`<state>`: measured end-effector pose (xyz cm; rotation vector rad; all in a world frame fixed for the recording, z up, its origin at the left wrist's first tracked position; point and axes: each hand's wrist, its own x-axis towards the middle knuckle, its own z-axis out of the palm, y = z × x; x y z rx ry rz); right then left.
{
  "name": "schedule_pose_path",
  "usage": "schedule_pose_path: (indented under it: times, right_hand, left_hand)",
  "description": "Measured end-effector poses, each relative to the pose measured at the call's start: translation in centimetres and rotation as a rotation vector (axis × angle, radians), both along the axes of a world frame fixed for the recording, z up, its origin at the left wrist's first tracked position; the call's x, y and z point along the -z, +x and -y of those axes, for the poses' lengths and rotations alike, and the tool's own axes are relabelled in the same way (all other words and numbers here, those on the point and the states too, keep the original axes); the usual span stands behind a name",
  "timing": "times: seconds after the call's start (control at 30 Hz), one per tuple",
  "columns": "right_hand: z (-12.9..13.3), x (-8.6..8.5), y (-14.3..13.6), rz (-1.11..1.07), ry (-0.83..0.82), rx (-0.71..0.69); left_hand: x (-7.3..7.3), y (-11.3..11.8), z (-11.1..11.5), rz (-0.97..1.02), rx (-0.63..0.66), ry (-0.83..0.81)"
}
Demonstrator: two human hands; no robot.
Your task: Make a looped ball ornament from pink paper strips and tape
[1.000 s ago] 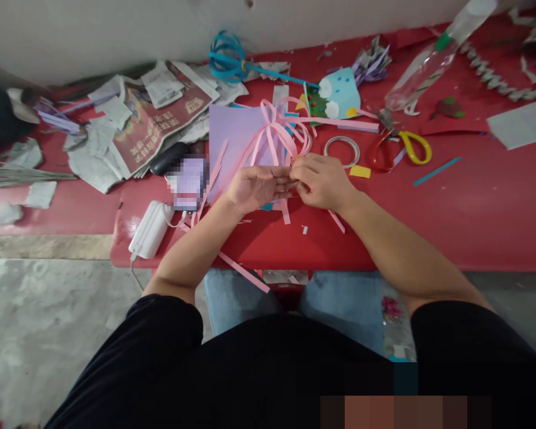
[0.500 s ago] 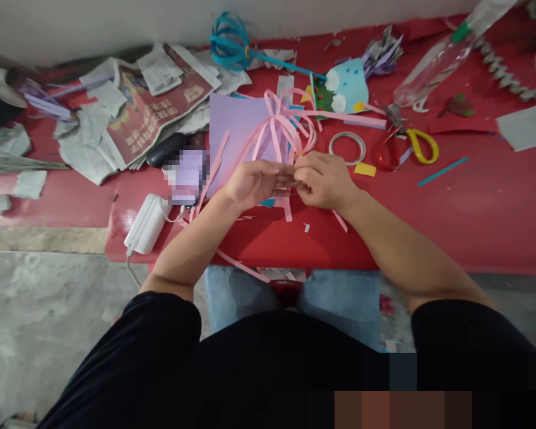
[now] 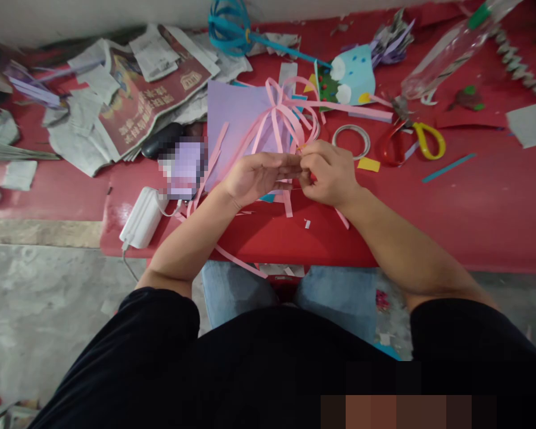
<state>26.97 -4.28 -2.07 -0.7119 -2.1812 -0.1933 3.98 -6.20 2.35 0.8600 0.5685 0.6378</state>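
Observation:
Pink paper strips (image 3: 274,128) arch in loops and come together at my fingertips, with a small orange bit at the gathering point. My left hand (image 3: 256,177) has its fingers stretched to the right, its thumb and fingertips pressed at the gathered strips. Curled against those fingertips, my right hand (image 3: 328,174) pinches at the same spot. My fingers hide exactly what lies between them. Under the strips is a purple paper sheet (image 3: 232,113). Beside my right hand lie a white tape roll (image 3: 367,143) and a yellow paper piece (image 3: 368,164).
Red-and-yellow-handled scissors (image 3: 430,141) and a blue strip (image 3: 449,167) lie to the right. A clear bottle (image 3: 438,56) and a blue paper lantern (image 3: 229,30) stand farther back. To the left are newspapers (image 3: 154,101), a phone (image 3: 187,167) and a white power bank (image 3: 143,217).
The view has shifted slightly, so the table things appear a little higher. My hands remain together at the pink strips, with only slight finger movement.

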Motion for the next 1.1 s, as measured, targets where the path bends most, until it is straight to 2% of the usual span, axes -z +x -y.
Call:
schedule_pose_path:
  times: [0.17, 0.3, 0.43, 0.63, 0.8, 0.9, 1.0, 1.1]
  right_hand:
    - [0.3, 0.2, -0.1, 0.032, -0.113, 0.053]
    - [0.3, 0.4, -0.2, -0.015, -0.138, 0.043]
    - [0.5, 0.0, -0.1, 0.006, -0.168, 0.088]
    - [1.1, -0.7, 0.2, 0.139, -0.356, 0.152]
    - [0.9, -0.5, -0.1, 0.135, -0.326, 0.150]
    - [1.0, -0.6, -0.1, 0.156, -0.374, 0.183]
    - [0.9, -0.6, 0.1, 0.170, -0.428, 0.203]
    - [0.8, -0.4, 0.3, 0.109, -0.412, 0.206]
  left_hand:
    - [-0.1, 0.2, 0.3, -0.013, -0.025, 0.021]
    - [-0.4, 0.3, 0.5, -0.020, -0.042, 0.038]
    - [-0.6, 0.4, 0.7, -0.014, -0.036, 0.066]
    - [-0.4, 0.8, 0.7, -0.061, -0.024, 0.103]
    - [0.0, 0.9, 0.6, -0.053, -0.007, 0.083]
    - [0.2, 0.9, 0.5, -0.046, -0.009, 0.081]
    - [0.0, 0.8, 0.4, -0.044, -0.012, 0.095]
    - [-0.4, 0.7, 0.4, -0.047, -0.020, 0.117]
